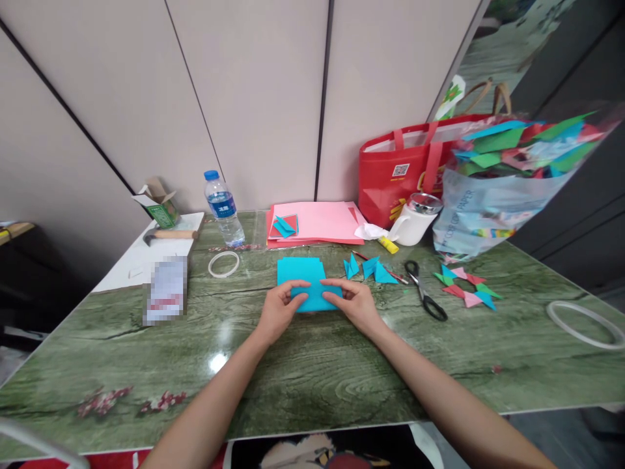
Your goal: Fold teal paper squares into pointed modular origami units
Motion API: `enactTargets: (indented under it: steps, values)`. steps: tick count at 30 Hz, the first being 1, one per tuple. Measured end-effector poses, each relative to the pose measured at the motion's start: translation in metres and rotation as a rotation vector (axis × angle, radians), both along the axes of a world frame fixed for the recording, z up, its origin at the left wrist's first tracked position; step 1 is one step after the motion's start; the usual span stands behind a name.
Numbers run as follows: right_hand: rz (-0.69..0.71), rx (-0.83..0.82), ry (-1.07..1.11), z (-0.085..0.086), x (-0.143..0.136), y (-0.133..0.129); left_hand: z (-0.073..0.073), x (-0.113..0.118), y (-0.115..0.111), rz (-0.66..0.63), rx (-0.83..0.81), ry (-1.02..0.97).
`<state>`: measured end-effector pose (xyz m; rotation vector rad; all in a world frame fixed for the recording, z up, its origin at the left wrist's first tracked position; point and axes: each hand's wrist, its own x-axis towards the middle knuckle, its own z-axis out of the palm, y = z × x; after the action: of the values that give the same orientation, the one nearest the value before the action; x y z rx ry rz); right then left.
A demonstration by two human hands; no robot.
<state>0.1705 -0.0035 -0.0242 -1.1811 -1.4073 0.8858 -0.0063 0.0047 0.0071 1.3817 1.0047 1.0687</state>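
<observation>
To your right, the plastic bag (505, 195) reads "COPY PAPER"; the red bag (381, 185) beside it bears a QR code (400, 170). The label (222, 205) on your bottle (224, 212) is too small to read.

left hand (282, 307), right hand (359, 307) and both forearms (215, 384) are bare; black cloth garment (249, 451) shows below, with a cream and dark-red print (299, 454), whitish along its sides.
</observation>
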Motion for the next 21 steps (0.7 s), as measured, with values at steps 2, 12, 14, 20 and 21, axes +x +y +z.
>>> enactTargets:
  steps: [2,12,14,20,21]
  values:
    - [-0.027,0.004,-0.044,0.0005,0.0007,0.0003,-0.0021,0.0004,0.0003,-0.032,-0.043,-0.037]
    - [-0.078,0.012,-0.062,0.0025,0.0004,-0.0003,-0.004,0.0012,0.0,-0.09,-0.099,-0.092]
    - [-0.087,0.011,-0.064,0.0033,0.0002,-0.0006,-0.0037,0.0011,-0.0001,-0.099,-0.098,-0.095]
    - [-0.086,0.014,-0.055,0.0044,0.0,-0.0009,-0.004,0.001,0.0,-0.094,-0.083,-0.095]
    - [-0.085,0.011,-0.053,0.0043,0.0,-0.0009,-0.0042,0.0009,0.0002,-0.098,-0.081,-0.095]
